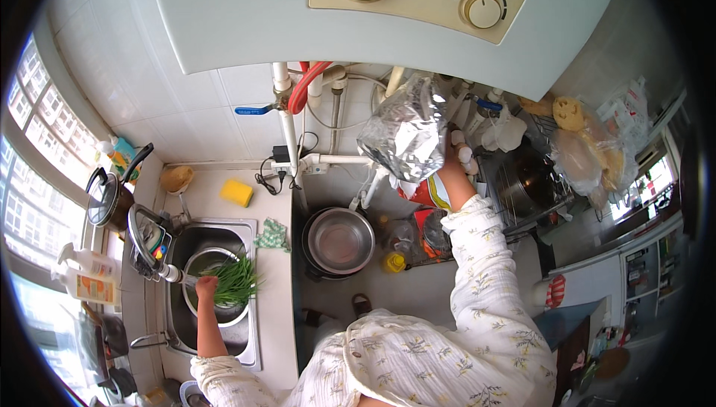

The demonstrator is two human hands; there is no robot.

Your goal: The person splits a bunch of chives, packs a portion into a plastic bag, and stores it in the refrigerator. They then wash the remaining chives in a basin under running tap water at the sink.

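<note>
My left hand (206, 288) is closed over the stainless-steel sink (254, 295), beside the faucet's spout (169, 273), where water seems to run. Long green chives (232, 281) fan out to the right from its fingers, over a round metal basin (224, 322). On the other side, my right hand (454, 175) reaches far forward. Crumpled aluminium foil (405, 133) covers its fingers from view, so its grip is hidden. Several eggs (465, 154) sit just past this hand, and a red package (425, 193) is below the wrist.
A water heater (235, 21) overhangs the back wall. Stacked metal pots (341, 239) stand low between counter and rack. A yellow sponge (236, 193) and a green cloth (273, 235) lie on the counter. A lidded pot (112, 206) rests by the window. Bags (582, 150) crowd the right-hand rack.
</note>
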